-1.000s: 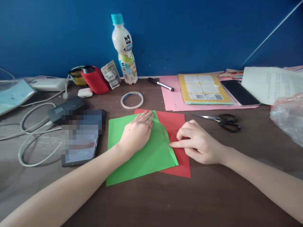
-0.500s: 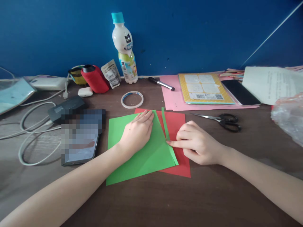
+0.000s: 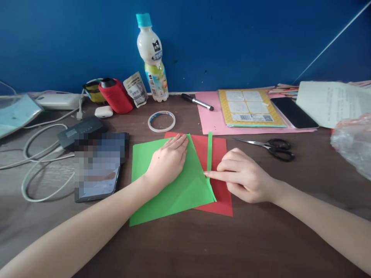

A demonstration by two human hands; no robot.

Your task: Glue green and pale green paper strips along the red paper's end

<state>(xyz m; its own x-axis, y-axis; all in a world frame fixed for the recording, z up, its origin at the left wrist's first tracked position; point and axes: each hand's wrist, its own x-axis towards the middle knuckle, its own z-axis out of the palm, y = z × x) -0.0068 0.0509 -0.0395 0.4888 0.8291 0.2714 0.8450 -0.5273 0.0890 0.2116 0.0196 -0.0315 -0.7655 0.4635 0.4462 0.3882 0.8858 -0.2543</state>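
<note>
Hands: working apart on the counter (image 3: 203,247), both down on the same paper. Pressing left hand (image 3: 168,164) flat on the upper middle of green sheet (image 3: 171,197), palm down, fingers straight and together, closing on nothing; probably weighting the sheet so it is not sliding or lifting. Keeping green sheet skewed on top of red sheet (image 3: 220,152), red showing only along the right side and at the far corner. Holding right hand (image 3: 246,177) half curled just right of the green edge, index fingertip (image 3: 207,174) stretched out and pushing down where narrow green strip (image 3: 209,150) is meeting that edge; gripping nothing as far as can be seen, thumb partly hidden. Apparently anchoring the strip at that point, with its far end splaying away from the sheet and lying across the red, near end running along the sheet's right edge. Leaving scissors (image 3: 272,148) shut on the counter, near the right hand but not touching. Leaving tape ring (image 3: 161,121) just beyond the papers, phone (image 3: 98,170) left of the green sheet, marker (image 3: 197,102) and pink paper (image 3: 208,119) further back, bottle (image 3: 152,58) upright by the wall.
</note>
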